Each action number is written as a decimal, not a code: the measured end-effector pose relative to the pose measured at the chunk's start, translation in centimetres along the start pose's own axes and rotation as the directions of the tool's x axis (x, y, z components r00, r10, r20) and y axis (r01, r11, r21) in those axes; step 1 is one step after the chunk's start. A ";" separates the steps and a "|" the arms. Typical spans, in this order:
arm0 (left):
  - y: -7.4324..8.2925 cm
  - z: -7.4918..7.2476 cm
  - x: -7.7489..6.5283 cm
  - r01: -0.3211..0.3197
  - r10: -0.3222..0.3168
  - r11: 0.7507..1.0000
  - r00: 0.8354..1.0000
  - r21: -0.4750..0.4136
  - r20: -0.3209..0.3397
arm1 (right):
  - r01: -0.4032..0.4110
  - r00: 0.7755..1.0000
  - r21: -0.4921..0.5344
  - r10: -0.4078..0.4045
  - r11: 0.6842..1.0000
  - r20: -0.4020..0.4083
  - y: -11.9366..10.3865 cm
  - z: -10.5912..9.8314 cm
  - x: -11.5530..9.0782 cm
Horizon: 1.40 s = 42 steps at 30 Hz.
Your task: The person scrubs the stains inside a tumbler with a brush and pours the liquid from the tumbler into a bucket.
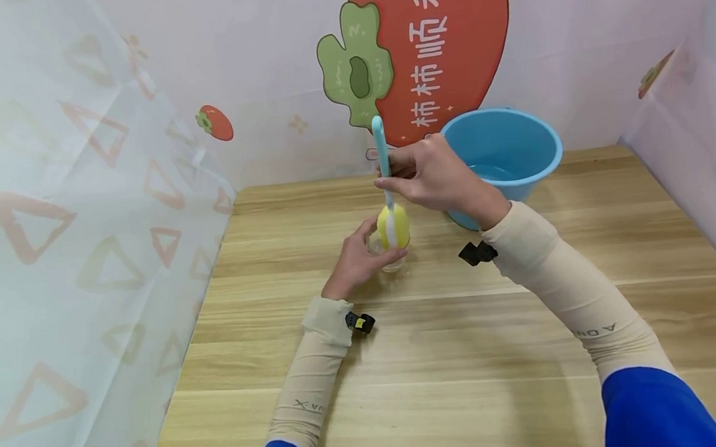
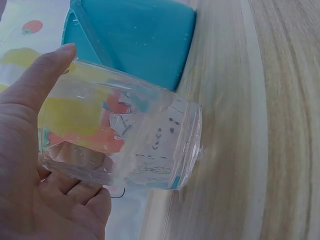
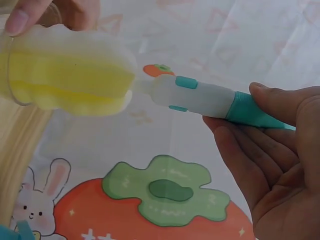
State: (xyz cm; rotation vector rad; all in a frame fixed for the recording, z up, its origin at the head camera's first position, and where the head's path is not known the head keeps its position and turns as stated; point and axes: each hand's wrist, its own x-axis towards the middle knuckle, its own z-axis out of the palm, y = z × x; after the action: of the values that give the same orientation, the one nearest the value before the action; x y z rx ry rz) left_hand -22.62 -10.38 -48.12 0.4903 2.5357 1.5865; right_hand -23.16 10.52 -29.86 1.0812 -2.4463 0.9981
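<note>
One brush (image 3: 170,95) partly inside clear cup (image 2: 150,135), “柿柿顺” lettering (image 1: 426,78) behind

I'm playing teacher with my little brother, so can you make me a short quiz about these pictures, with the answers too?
1. Which hand is holding the brush handle?

2. True or false: the yellow-and-white sponge is completely inside the clear cup that the left hand holds.

3. Pick one. What colour is the bucket?
A) Red
B) Blue
C) Yellow

Key:
1. The right hand.
2. False: part of it sticks out past the rim.
3. B
</note>
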 end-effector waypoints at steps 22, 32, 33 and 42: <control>-0.1 -0.1 0.0 -0.017 0.017 1.000 1.000 0.006 -0.008 | 0.103 0.994 0.012 -0.103 0.995 -0.026 -0.2 0.5 0.5; 0.1 -0.1 0.0 0.024 -0.025 0.999 1.000 0.023 0.010 | 0.054 0.998 0.024 -0.055 0.998 0.044 2.1 3.7 -0.5; 0.1 0.0 0.0 0.032 -0.032 0.999 0.999 0.022 0.013 | 0.041 0.998 0.029 -0.042 0.999 0.051 2.3 4.0 -0.7; 0.0 -0.2 0.0 -0.011 0.011 1.000 1.000 -0.007 0.007 | 0.121 0.993 0.021 -0.121 0.992 -0.017 0.5 2.3 0.3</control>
State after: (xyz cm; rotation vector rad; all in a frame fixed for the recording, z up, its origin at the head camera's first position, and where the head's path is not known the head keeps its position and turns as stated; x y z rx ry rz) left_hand -22.66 -10.56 -48.01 0.5093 2.5262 1.5942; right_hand -23.70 8.98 -31.54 1.2087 -2.3318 0.9929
